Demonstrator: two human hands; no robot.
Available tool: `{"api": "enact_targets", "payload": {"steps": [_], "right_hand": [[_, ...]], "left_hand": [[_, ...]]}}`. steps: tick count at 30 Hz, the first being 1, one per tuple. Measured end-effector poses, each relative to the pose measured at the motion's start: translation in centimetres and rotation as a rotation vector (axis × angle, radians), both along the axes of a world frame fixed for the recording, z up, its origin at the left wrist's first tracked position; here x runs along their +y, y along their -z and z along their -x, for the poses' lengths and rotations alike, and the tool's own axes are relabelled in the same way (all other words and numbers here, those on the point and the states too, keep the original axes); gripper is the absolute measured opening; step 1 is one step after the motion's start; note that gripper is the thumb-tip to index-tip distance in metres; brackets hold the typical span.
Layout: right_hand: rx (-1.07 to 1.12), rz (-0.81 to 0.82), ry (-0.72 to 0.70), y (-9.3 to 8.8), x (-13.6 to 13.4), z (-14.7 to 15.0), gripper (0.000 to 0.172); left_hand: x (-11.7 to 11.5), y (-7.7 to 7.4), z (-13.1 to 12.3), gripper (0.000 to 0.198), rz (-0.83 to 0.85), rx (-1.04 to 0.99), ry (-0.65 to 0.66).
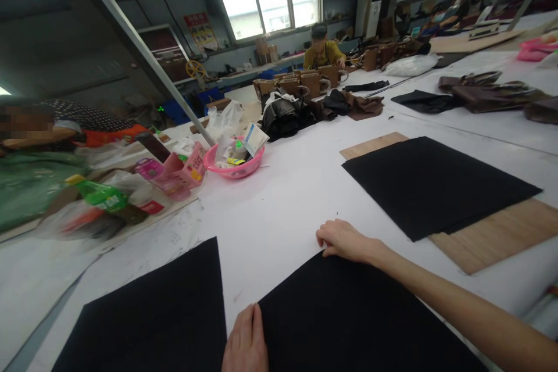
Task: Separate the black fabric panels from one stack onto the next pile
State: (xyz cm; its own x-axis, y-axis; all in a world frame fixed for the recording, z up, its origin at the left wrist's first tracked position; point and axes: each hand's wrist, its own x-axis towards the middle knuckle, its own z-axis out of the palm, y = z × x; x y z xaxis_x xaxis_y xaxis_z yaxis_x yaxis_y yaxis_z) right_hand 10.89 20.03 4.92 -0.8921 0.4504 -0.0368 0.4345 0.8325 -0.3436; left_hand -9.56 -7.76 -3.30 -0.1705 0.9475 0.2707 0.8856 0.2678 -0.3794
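A black sheet (349, 314) lies on the white table (288, 197) in front of me. At its left edge rests my left hand (246, 340), fingers together and extended along the corner. My right hand (342, 240) is at the sheet's far corner, its fingers curled down and pinching or pressing the edge. Left of it lies another black sheet (152, 314). Further right, a black stack (440, 183) sits on a light brown board (501, 232).
A pink basket (235, 170) of small items stands beyond the sheets, with a green bottle (104, 196) to the left. Dark bags (285, 116) lie further back. One person (325, 52) sits across the table; another leans in at the left.
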Motion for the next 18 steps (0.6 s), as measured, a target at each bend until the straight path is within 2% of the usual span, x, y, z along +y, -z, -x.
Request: {"api": "enact_targets", "payload": {"steps": [4,8,13,16,18], "right_hand": [[-0.052,0.057,-0.025,-0.9,0.5,0.0,0.014],[-0.02,0.087,-0.052,-2.8,-0.1,-1.0,0.008],[0.039,0.072,-0.089,-6.1,-1.9,-2.3,0.009],[0.08,0.066,-0.129,-7.9,-3.2,-2.5,0.011],[0.096,0.051,-0.161,-8.8,-4.2,-2.4,0.013]], "left_hand": [[0.0,-0.6,0.2,0.046,-0.017,-0.034,0.044],[0.0,-1.9,0.2,0.044,-0.05,-0.088,0.051],[1.2,-5.3,-1.2,0.032,-0.182,-0.195,0.056],[3.0,-7.5,-3.0,0.028,-0.283,-0.358,0.083],[4.5,-8.7,-4.4,0.034,-0.298,-0.49,0.134]]}}
